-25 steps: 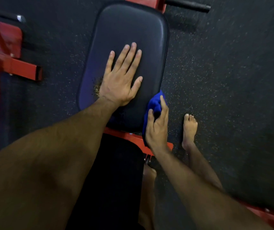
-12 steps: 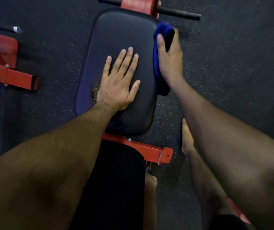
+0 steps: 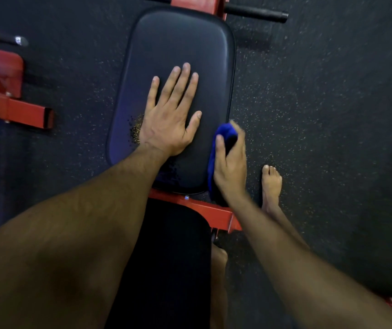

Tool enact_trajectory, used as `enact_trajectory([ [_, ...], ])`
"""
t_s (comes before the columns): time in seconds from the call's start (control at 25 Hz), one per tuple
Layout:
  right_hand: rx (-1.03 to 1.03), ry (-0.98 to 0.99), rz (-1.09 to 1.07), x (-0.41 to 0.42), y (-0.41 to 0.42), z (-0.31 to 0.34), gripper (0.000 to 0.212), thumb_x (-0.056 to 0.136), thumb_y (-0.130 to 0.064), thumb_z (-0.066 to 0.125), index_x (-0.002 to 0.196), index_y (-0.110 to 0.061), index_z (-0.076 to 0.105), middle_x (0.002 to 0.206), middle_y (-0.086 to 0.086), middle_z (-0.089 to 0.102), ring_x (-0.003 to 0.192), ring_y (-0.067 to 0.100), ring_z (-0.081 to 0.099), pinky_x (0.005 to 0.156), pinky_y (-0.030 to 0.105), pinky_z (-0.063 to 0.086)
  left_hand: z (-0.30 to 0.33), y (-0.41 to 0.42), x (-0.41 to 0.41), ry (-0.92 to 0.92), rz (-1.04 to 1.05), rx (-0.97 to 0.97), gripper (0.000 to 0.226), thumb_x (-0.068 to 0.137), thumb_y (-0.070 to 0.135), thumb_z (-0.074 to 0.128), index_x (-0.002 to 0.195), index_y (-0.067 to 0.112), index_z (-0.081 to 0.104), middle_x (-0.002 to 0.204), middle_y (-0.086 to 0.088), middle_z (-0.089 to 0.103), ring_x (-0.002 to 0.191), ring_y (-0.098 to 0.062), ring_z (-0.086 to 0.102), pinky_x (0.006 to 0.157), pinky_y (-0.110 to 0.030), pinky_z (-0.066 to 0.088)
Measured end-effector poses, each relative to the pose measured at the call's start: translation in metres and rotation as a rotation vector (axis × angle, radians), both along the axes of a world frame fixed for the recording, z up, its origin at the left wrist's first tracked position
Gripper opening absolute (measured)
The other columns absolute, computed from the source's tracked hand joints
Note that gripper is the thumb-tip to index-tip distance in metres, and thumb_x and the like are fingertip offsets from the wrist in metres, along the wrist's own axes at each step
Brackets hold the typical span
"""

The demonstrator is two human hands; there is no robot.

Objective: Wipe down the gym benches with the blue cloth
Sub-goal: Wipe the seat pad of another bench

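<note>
So the right hand (image 3: 230, 162) is back at the near end of the pad (image 3: 178, 48) now, down by the red frame (image 3: 216, 213), when half a second ago it was way up at the far corner next to the black bar (image 3: 256, 13). A second ago it was down low too, so that's basically one full pass up and back along the pad's right edge. The cloth (image 3: 214, 160) is bunched in that hand's grip, fingers curled round it, pressed against the side of the pad and hanging down past the hand a bit. It's blurry, so I'd guess it's mid-stroke. The left hand (image 3: 169, 119) hasn't budged, lying flat with fingers spread on the middle of the pad, holding nothing, just bracing. A bare foot (image 3: 271, 184) stands on the speckled floor (image 3: 332, 115) just right of the wiping hand. My read: the right edge is getting a proper scrub, but the top where the left palm sits can't be wiped until that hand moves, and the darker pad (image 3: 166, 257) nearer the camera looks like it's next. No idea if the left edge is clean.
</note>
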State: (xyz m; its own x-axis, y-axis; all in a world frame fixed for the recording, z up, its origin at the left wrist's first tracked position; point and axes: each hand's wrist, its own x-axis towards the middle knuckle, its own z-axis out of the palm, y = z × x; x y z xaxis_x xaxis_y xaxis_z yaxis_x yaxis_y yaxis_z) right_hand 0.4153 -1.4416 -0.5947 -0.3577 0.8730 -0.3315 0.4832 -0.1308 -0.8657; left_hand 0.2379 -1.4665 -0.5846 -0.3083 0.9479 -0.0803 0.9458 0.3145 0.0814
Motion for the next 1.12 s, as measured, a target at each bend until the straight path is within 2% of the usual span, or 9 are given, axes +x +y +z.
enact_trajectory([
  [0.16, 0.094, -0.034, 0.047, -0.063, 0.109, -0.006, 0.043, 0.102, -0.042, 0.043, 0.135, -0.014, 0.046, 0.132, 0.005, 0.057, 0.119, 0.018, 0.055, 0.092, 0.028, 0.042, -0.001, -0.001, -0.001, 0.016, -0.003, 0.002, 0.070, 0.104, 0.046, 0.030, 0.164, 0.013, 0.012, 0.172, -0.008, 0.008, 0.159, -0.022, 0.006, 0.127, -0.054, 0.008],
  [0.28, 0.128, -0.060, 0.085, -0.091, 0.160, -0.002, 0.042, 0.102, -0.044, 0.042, 0.132, -0.015, 0.047, 0.126, 0.001, 0.058, 0.111, 0.013, 0.056, 0.087, 0.028, 0.044, 0.001, 0.000, 0.001, 0.024, -0.009, 0.006, 0.070, 0.104, 0.046, 0.031, 0.164, 0.013, 0.013, 0.172, -0.008, 0.009, 0.159, -0.022, 0.007, 0.127, -0.055, 0.010],
  [0.44, 0.167, 0.001, 0.075, -0.061, 0.110, -0.001, 0.047, 0.102, -0.037, 0.047, 0.143, -0.014, 0.042, 0.141, 0.006, 0.049, 0.125, 0.004, 0.044, 0.102, 0.016, 0.034, 0.001, -0.001, -0.001, 0.007, -0.002, 0.013, 0.071, 0.103, 0.047, 0.033, 0.164, 0.014, 0.015, 0.171, -0.008, 0.010, 0.158, -0.021, 0.008, 0.127, -0.054, 0.009],
  [0.52, 0.082, 0.002, 0.138, -0.030, 0.073, 0.001, 0.050, 0.102, -0.033, 0.049, 0.147, -0.015, 0.037, 0.148, 0.004, 0.043, 0.133, 0.004, 0.038, 0.113, 0.020, 0.030, 0.001, -0.001, -0.001, 0.012, -0.001, 0.026, 0.072, 0.102, 0.047, 0.036, 0.163, 0.014, 0.017, 0.171, -0.008, 0.012, 0.158, -0.021, 0.010, 0.127, -0.054, 0.010],
  [0.6, -0.002, -0.040, 0.260, -0.004, 0.073, 0.005, 0.047, 0.102, -0.030, 0.051, 0.146, -0.017, 0.039, 0.148, 0.003, 0.045, 0.135, 0.007, 0.040, 0.116, 0.027, 0.030, 0.002, 0.000, -0.001, 0.003, -0.004, 0.033, 0.073, 0.101, 0.046, 0.039, 0.163, 0.013, 0.019, 0.171, -0.007, 0.013, 0.158, -0.021, 0.011, 0.127, -0.053, 0.010],
  [0.72, 0.179, -0.077, 0.403, -0.009, 0.144, 0.016, 0.042, 0.101, -0.026, 0.052, 0.141, -0.013, 0.046, 0.142, 0.003, 0.050, 0.131, 0.012, 0.046, 0.114, 0.031, 0.033, 0.004, 0.000, 0.000, 0.000, 0.011, 0.024, 0.074, 0.101, 0.046, 0.039, 0.163, 0.014, 0.018, 0.171, -0.006, 0.011, 0.158, -0.020, 0.009, 0.127, -0.053, 0.009],
  [0.8, 0.325, -0.046, 0.569, -0.042, 0.198, 0.025, 0.042, 0.102, -0.027, 0.051, 0.140, -0.012, 0.046, 0.141, -0.002, 0.049, 0.130, 0.013, 0.045, 0.113, 0.026, 0.032, 0.003, -0.001, -0.002, -0.008, 0.014, 0.029, 0.074, 0.101, 0.047, 0.039, 0.163, 0.014, 0.017, 0.172, -0.005, 0.011, 0.158, -0.020, 0.009, 0.127, -0.052, 0.009],
  [0.92, 0.556, -0.128, 0.999, -0.102, 0.237, 0.025, 0.042, 0.101, -0.029, 0.049, 0.140, -0.012, 0.047, 0.140, 0.004, 0.051, 0.130, 0.020, 0.044, 0.106, 0.025, 0.026, 0.003, 0.000, -0.001, -0.004, 0.020, 0.059, 0.073, 0.101, 0.046, 0.041, 0.163, 0.014, 0.020, 0.171, -0.006, 0.013, 0.158, -0.020, 0.011, 0.127, -0.053, 0.012],
  [1.12, 0.681, -0.177, 1.191, -0.186, 0.245, 0.019, 0.040, 0.099, -0.040, 0.043, 0.129, -0.015, 0.052, 0.126, 0.008, 0.061, 0.113, 0.028, 0.055, 0.098, 0.037, 0.040, 0.000, 0.000, -0.004, -0.017, 0.015, 0.053, 0.072, 0.101, 0.046, 0.038, 0.163, 0.014, 0.020, 0.172, -0.006, 0.010, 0.158, -0.021, 0.008, 0.127, -0.053, 0.011],
])
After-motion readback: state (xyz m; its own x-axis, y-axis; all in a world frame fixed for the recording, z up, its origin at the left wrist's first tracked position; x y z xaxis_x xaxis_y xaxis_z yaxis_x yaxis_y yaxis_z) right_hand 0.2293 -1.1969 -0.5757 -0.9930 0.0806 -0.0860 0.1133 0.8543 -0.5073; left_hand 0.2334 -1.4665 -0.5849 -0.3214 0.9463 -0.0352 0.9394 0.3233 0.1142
